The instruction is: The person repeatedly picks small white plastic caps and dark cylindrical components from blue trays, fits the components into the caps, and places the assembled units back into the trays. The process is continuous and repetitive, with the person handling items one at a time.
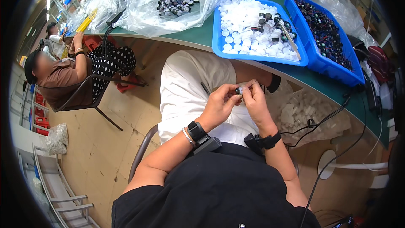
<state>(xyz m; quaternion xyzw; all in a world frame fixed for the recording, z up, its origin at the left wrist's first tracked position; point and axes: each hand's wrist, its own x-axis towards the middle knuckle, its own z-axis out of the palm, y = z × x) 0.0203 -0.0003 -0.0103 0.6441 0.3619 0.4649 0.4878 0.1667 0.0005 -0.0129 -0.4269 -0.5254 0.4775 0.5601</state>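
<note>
Above my lap, my left hand [222, 102] pinches a small black cylindrical part [238, 90] with a pale end between thumb and fingers. My right hand [257, 102] is closed against the part's right side, thumb next to it; what its fingertips pinch is hidden. Just past my hands, at the table edge, a blue tray [217, 38] holds a heap of white round caps [236, 21]. Several black cylindrical parts [267, 18] and a pale, stick-like tool [290, 39] lie on those caps.
Right of the tray stands a deeper blue bin [333, 71] of dark wired parts. A see-through bag [139, 6] of black-and-white pieces lies at the back left. Under the table sits another bag [301, 116] of white pieces. Black cables [325, 120] hang at right. A co-worker [67, 76] sits at left.
</note>
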